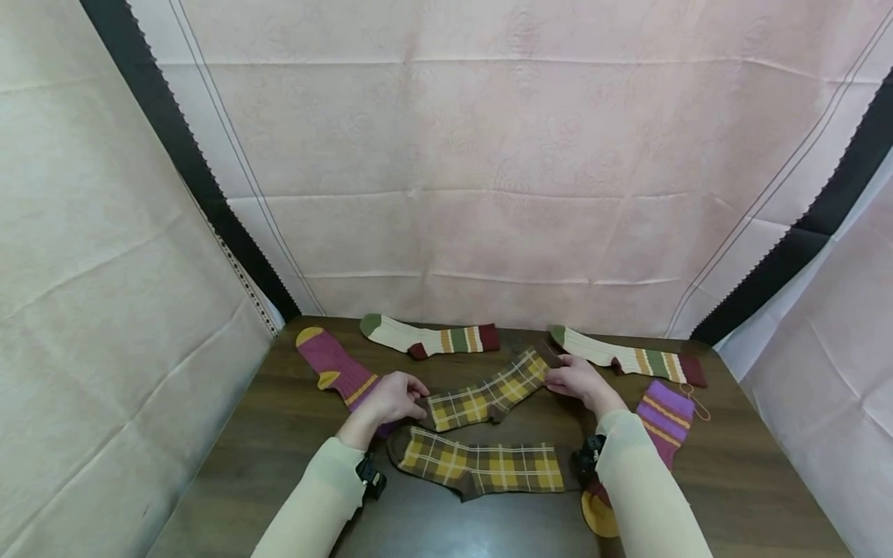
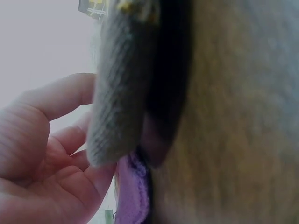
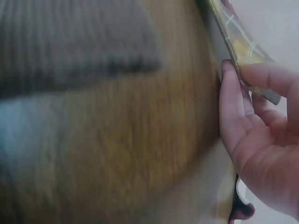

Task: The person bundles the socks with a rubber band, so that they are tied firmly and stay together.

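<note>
A yellow-and-brown plaid sock point(image 1: 481, 401) stretches slantwise between the two hands, its cuff end at the upper right. At the toe end, the left hand point(image 1: 392, 399) pinches the sock between thumb and fingers. The right hand point(image 1: 580, 381) pinches the edge near the cuff; thumb and fingers close on the plaid fabric point(image 3: 243, 49) in the right wrist view. Just below lies a matching plaid sock point(image 1: 488, 468), flat on the table. Its brown toe point(image 2: 122, 88) looms in the left wrist view and hides the left fingertips there.
A plum sock point(image 1: 331, 356) lies partly under the left hand. Two cream striped socks point(image 1: 401, 335) point(image 1: 593, 350) lie along the back of the wooden table point(image 1: 753, 480). A purple striped sock point(image 1: 666, 415) is partly covered by the right sleeve. Pale cloth walls point(image 1: 488, 155) surround the table.
</note>
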`<state>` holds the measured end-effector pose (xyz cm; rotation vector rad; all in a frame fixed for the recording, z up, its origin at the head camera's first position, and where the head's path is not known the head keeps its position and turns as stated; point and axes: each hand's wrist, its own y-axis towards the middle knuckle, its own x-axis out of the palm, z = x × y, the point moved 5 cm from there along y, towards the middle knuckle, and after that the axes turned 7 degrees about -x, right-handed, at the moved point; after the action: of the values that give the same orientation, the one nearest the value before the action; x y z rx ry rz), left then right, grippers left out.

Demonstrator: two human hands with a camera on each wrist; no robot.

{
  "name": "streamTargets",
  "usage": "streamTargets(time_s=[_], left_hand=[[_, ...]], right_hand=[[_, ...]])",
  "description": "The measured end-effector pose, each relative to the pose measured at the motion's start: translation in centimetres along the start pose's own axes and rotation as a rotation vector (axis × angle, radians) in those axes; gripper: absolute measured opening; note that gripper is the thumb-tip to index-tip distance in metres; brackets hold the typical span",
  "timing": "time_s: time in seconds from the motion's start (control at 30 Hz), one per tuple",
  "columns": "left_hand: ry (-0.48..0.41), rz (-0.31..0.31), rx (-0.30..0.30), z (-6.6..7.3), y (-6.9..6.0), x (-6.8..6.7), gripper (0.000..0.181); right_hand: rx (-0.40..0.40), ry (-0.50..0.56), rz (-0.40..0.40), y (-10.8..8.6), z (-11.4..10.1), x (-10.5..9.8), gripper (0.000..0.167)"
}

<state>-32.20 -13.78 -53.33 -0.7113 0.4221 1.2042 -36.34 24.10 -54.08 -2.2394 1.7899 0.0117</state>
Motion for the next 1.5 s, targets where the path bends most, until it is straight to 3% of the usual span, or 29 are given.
streamTargets(time_s=[0.07,0.3,0.63,0.8,1.1,1.3,1.5], left_hand=[[0.000,-0.007,-0.003,0.0,-0.1,0.0,0.028],[-0.013,-0.034,-0.002,-0.1,-0.3,-0.1,0.029],[-0.029,-0.042,0.004,0.0,-0.4,0.0,0.031],[-0.041,-0.041,0.006,-0.1,-0.5,0.1,0.030],[-0.020,-0.026,-0.004,0.0,-0.4,0.2,0.026],[-0.004,-0.020,0.012,0.1,-0.5,0.2,0.022],[-0.058,-0.031,0.017,0.1,-0.7,0.3,0.018]], right_hand=[[-0.004,0.020,-0.016,-0.1,0.1,-0.1,0.069],[-0.015,0.028,-0.044,-0.5,0.2,-0.4,0.083],[-0.062,-0.019,-0.005,-2.0,0.6,0.0,0.066],[-0.041,-0.050,0.022,-2.5,0.6,0.1,0.077],[-0.062,-0.062,0.038,-3.3,0.4,-0.1,0.042],[-0.085,-0.086,0.017,-4.2,0.3,-0.2,0.039],[-0.108,-0.105,0.011,-4.7,0.2,-0.5,0.040]])
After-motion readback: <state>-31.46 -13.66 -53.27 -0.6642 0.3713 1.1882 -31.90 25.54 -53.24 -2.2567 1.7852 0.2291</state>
